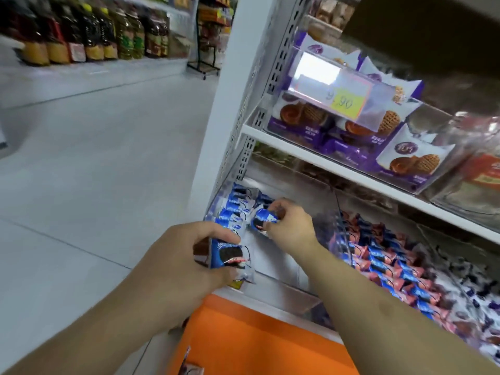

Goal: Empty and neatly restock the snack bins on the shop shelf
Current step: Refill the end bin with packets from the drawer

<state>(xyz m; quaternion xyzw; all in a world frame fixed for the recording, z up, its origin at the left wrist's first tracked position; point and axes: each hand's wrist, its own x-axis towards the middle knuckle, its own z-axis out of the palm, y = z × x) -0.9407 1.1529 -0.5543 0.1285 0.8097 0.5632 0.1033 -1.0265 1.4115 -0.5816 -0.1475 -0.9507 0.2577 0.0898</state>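
Observation:
A clear plastic bin [303, 290] sits at the left end of the lower shelf. Along its far left wall stands a row of blue cookie packs [232, 209]. My right hand [289, 226] reaches into the bin and pinches one blue pack [263, 217] beside that row. My left hand [186, 263] hovers at the bin's front left corner and grips a small stack of blue cookie packs [230, 255]. The bin's white floor shows bare between the hands.
The neighbouring bin [346, 255] to the right holds several pink and blue packs. The shelf above [324, 161] carries purple waffle-snack packs behind a price tag. An orange panel [257, 342] lies below the shelf, with one pack on it. Grey aisle floor opens to the left.

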